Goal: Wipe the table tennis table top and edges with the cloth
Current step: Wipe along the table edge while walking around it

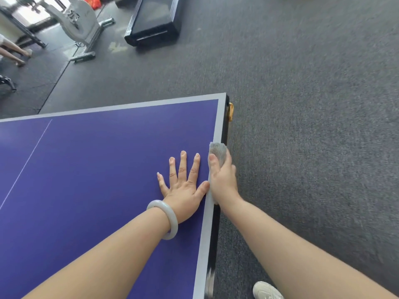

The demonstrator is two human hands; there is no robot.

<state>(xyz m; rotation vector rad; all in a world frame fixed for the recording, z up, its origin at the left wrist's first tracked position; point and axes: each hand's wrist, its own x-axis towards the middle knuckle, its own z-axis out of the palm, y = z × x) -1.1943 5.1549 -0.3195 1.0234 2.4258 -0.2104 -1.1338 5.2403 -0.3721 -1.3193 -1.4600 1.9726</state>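
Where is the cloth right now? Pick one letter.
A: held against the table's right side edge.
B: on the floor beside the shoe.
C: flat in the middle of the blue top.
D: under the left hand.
A: the right hand grips the grey cloth over the side edge of the table, while the left hand lies flat and bare on the blue top.

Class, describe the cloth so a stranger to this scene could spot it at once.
Find the purple table tennis table and follow its right edge. There the right hand grips a fluffy grey cloth; the left hand, flat beside it, holds nothing.
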